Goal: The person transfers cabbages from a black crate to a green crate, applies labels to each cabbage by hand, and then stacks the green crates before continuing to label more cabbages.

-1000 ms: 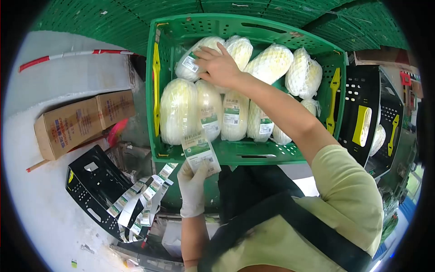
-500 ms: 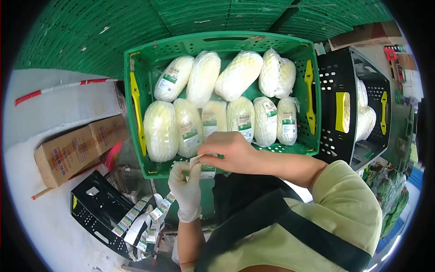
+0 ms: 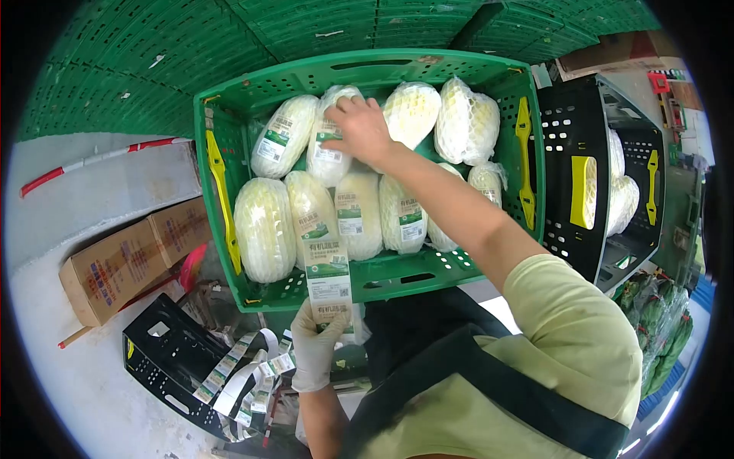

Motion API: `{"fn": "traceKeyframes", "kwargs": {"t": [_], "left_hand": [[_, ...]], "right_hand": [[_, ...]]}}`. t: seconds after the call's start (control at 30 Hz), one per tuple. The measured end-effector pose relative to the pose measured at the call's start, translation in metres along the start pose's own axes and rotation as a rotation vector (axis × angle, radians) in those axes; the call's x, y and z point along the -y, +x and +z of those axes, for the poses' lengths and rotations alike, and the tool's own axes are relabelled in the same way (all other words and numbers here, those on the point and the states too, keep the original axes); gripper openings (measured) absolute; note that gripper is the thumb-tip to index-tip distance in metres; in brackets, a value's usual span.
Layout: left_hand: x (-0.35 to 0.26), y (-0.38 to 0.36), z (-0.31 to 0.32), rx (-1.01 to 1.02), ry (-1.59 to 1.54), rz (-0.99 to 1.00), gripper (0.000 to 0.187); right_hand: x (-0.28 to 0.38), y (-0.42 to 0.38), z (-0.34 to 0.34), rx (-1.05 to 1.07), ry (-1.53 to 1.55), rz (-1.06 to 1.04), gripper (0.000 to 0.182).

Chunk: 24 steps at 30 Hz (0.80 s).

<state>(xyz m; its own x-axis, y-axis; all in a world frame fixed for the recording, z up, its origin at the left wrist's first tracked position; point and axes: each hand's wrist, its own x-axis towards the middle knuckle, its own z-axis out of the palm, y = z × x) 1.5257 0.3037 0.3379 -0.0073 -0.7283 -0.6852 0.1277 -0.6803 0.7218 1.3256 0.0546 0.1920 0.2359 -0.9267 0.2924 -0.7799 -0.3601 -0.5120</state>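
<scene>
My gloved left hand [image 3: 319, 344] is closed on a strip of printed labels [image 3: 329, 281], which stands up in front of the crate's near edge. My bare right hand [image 3: 358, 130] reaches into the green crate [image 3: 397, 284]. Its fingers are spread over a wrapped napa cabbage [image 3: 327, 173] in the back row, touching a label [image 3: 329, 145] on its surface. Left of that lies another labelled napa cabbage [image 3: 281, 138]. Labels also show on several front-row cabbages, while the leftmost one [image 3: 264, 229] shows none. My right forearm covers part of the front row's right side.
Long label strips [image 3: 245, 382] trail over a black crate [image 3: 172, 336] at lower left. Cardboard boxes [image 3: 126, 260] lean by the wall. A second black crate [image 3: 569, 161] with wrapped produce stands at right. Green slatted panels [image 3: 306, 30] rise behind.
My right hand has moved from beside the left hand to the back-row cabbage, where a label now shows. My left hand has lowered slightly, and the label strip now stands extended above it.
</scene>
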Motion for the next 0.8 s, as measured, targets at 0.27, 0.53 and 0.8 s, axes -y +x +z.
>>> {"fn": "traceKeyframes", "kwargs": {"t": [0.27, 0.53, 0.8], "left_hand": [[0.000, 0.003, 0.027, 0.008, 0.181, 0.173, 0.049], [-0.020, 0.025, 0.061, -0.070, 0.144, 0.312, 0.016], [-0.040, 0.016, 0.083, 0.240, 0.051, -0.052, 0.003]], "right_hand": [[0.067, -0.065, -0.094, 0.633, 1.025, 0.438, 0.045], [0.105, -0.122, -0.152, 0.338, 0.906, 0.359, 0.012], [0.051, -0.116, -0.142, 0.015, 0.493, -0.059, 0.010]]}}
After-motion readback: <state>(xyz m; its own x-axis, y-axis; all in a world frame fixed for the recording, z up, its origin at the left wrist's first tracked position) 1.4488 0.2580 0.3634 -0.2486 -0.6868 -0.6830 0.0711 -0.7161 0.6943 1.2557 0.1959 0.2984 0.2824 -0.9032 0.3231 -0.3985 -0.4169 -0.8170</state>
